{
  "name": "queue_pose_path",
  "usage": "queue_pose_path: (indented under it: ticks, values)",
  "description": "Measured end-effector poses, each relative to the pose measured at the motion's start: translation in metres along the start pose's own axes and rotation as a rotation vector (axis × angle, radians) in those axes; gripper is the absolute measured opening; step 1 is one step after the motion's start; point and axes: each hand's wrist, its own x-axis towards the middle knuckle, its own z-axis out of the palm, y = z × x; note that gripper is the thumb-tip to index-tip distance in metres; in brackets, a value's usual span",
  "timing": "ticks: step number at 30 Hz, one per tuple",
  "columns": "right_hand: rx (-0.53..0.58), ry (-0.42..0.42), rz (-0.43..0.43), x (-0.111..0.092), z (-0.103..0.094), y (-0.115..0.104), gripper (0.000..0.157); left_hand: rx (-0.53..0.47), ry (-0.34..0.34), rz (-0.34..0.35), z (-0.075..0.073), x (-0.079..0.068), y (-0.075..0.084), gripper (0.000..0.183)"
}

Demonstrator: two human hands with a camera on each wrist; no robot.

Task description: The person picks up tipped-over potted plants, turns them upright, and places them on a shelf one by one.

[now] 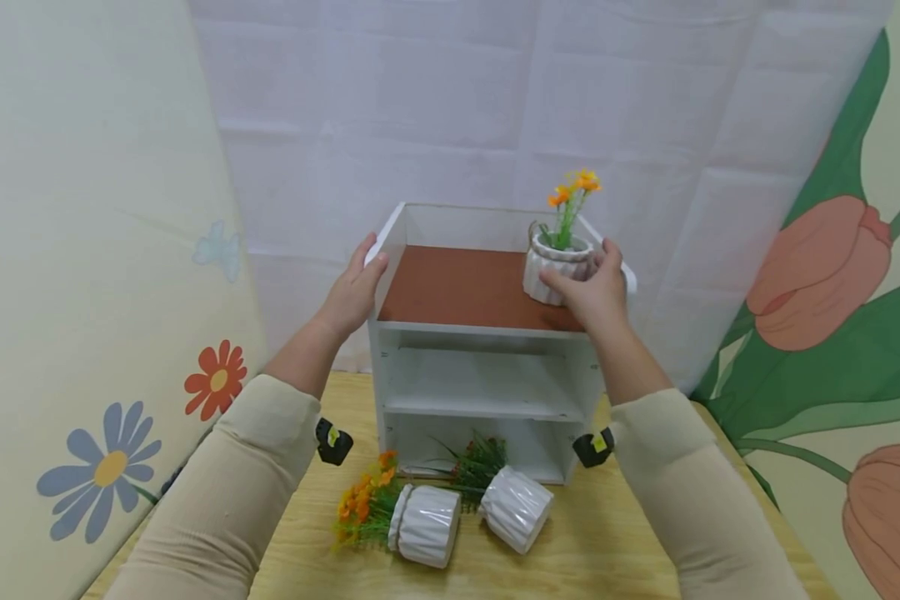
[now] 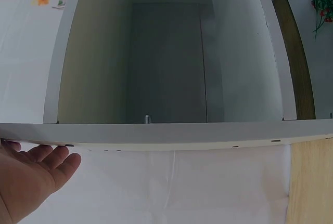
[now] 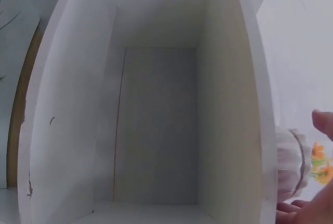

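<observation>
Right hand [image 1: 602,296] gripped one pot [image 1: 537,268], two pots [image 1: 429,527] lay near; left hand [image 1: 351,296], fingers loosely extended, touched shelf's left edge [image 1: 391,225], bare board [image 1: 450,287] between.

Shelf unit [image 1: 480,392] is plain white with a reddish-brown top board [image 1: 457,287]. Standing pot [image 1: 534,279] is white with a ribbed pattern, flowers [image 1: 562,196] yellow-orange on green stems. Lying near: two more ribbed white ones, left pot [image 1: 426,525] with orange-yellow blooms [image 1: 363,500], right pot [image 1: 516,508] with red-dotted greenery [image 1: 480,467]. Bench [image 1: 592,558] is yellowish woodgrain, sleeves [image 1: 217,492] beige. Far cloth's [image 1: 420,108] pale lilac-white. Painted flowers: blue-grey daisy [image 1: 110,468] left, pink tulips [image 1: 825,275] right.
</observation>
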Motion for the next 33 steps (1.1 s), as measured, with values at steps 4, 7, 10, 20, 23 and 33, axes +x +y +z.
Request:
queue_pose_path:
  ticks: [4,7,10,20,23,33]
  values:
    - [0.03,-0.035,-0.001,-0.006,-0.003,0.0,0.111,-0.002,-0.003,-0.002,0.0,0.0,-0.001,0.062]
    - [0.035,-0.06,-0.016,-0.01,-0.005,0.002,0.11,-0.002,-0.007,-0.003,-0.001,0.0,-0.001,0.063]
    - [0.037,-0.081,-0.047,-0.013,-0.008,0.004,0.108,0.002,-0.01,-0.003,-0.001,0.0,-0.001,0.063]
    - [0.069,-0.164,-0.112,-0.019,-0.015,0.012,0.104,-0.001,-0.004,0.002,-0.001,0.0,-0.001,0.062]
    - [0.061,-0.192,-0.108,-0.021,-0.017,0.013,0.103,-0.002,-0.002,0.005,-0.001,-0.001,-0.001,0.062]
    - [0.047,-0.276,-0.148,-0.031,-0.024,0.017,0.102,-0.011,-0.007,0.014,0.0,0.0,-0.002,0.063]
